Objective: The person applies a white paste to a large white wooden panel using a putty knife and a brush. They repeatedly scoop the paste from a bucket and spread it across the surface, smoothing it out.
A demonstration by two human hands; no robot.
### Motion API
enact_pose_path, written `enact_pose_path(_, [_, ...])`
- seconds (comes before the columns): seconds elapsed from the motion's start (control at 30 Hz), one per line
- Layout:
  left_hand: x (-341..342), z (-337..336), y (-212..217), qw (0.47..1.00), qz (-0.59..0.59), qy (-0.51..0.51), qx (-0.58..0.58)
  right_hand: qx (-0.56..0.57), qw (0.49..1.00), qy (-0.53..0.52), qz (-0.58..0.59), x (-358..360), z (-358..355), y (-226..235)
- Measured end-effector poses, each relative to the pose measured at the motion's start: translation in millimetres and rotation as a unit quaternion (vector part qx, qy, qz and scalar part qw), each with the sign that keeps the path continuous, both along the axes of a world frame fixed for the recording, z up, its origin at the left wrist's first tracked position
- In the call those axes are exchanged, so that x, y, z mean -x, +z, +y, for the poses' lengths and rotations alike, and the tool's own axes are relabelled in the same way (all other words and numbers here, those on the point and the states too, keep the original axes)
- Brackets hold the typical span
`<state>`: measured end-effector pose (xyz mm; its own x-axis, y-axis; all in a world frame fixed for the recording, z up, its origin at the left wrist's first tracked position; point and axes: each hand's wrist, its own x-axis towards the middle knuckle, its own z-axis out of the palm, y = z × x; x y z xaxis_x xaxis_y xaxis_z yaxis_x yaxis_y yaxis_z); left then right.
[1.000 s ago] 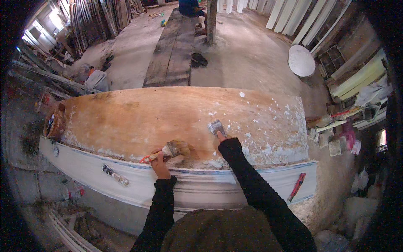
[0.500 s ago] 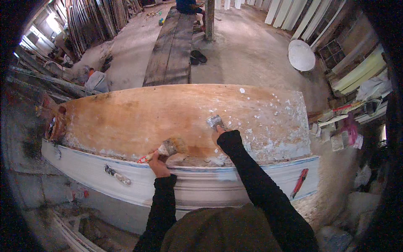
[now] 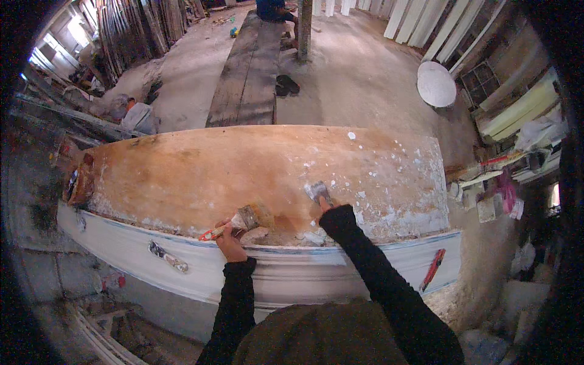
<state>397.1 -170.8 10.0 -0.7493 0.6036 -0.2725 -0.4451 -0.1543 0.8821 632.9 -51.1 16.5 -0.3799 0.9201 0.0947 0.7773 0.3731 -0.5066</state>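
A long brown worktable [image 3: 201, 176], spattered with white plaster toward its right end, lies in front of me. Along its near edge sits a white moulded cornice piece [image 3: 292, 267]. My left hand [image 3: 228, 242] grips a wide paintbrush [image 3: 246, 219] with a red handle, its bristles on the table by the cornice's top edge. My right hand [image 3: 323, 205] holds a metal scraper [image 3: 317, 191], blade pressed on the tabletop. White plaster lumps [image 3: 307, 236] lie between my hands.
A red-handled tool [image 3: 432, 271] and a plaster-caked tool [image 3: 167, 257] rest on the cornice face. A dark plank bench [image 3: 249, 73] runs away behind the table; a person [image 3: 274, 9] sits at its far end. A round white dish [image 3: 436, 84] and cluttered shelves [image 3: 505, 164] stand right.
My right hand with the scraper has moved slightly up and away over the tabletop. The left hand and brush stay nearly in place.
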Motion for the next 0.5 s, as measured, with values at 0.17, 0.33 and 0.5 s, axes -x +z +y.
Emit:
enact_pose_path(0.17, [-4, -1, 1, 0.999, 0.032, -0.028, -0.006, 0.073, 0.992, -0.017, -0.097, -4, -4, -13])
enact_pose_path(0.33, [-3, -1, -2, 0.999, 0.011, -0.029, 0.02, 0.097, 0.984, 0.029, -0.146, 20, 55, -11])
enact_pose_path(0.5, [-9, -2, 6, 0.999, 0.02, 0.009, 0.033, 0.316, 0.769, -0.142, 0.536, 2, 16, -46])
